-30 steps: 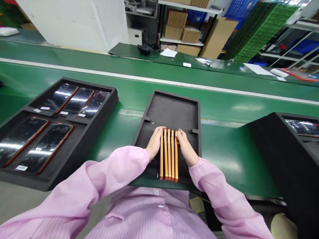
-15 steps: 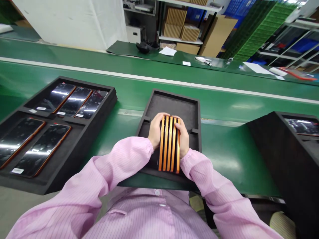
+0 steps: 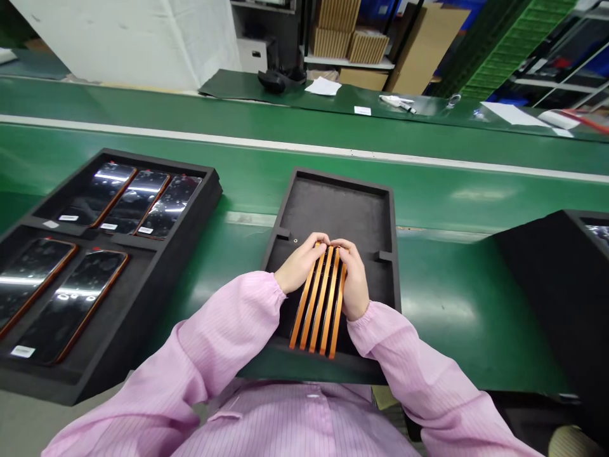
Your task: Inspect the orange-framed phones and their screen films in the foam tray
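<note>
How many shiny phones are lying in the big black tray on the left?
5. Three far-row phones lie side by side; two near-row phones lie in front. The tray runs off the picture's left edge, so more may be hidden.

We see orange phones (image 3: 320,304), a black tray (image 3: 340,206), a green counter (image 3: 442,298) and pink pinstriped sleeves (image 3: 190,368).
</note>
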A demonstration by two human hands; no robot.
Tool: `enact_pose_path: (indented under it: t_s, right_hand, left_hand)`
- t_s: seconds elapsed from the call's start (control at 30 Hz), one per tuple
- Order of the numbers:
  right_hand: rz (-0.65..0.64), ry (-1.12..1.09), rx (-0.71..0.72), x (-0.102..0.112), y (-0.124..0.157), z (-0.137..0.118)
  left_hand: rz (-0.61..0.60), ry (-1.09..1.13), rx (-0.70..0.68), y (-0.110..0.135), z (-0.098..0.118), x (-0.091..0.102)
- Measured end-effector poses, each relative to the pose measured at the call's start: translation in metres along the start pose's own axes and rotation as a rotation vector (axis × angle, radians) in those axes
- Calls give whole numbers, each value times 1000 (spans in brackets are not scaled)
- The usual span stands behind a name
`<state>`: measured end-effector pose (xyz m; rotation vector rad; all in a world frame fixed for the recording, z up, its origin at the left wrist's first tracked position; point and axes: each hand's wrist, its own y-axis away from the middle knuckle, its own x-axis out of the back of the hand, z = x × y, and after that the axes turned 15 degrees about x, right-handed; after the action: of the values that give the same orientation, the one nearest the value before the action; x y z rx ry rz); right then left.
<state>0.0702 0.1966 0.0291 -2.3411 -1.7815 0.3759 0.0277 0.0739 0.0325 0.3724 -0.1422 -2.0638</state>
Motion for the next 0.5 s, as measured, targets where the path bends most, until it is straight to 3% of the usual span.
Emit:
enact_pose_path:
  t_s: [0.13,0.27,0.4,0.5]
  right_hand:
    - [-90,-95,-9,8,-5,2]
    - [-193,-98,-95,15,-6,7]
    - [-123,50,-180,12,2,12]
    - [-15,18,-184,5,12,18]
  left_hand:
    - [-38,7,-35,3,-3,8]
    - [-148,78,-11,1,-8,23]
    - [-112,-9,52,-1,-12,31]
    - [-47,-190,24,0,-11,28]
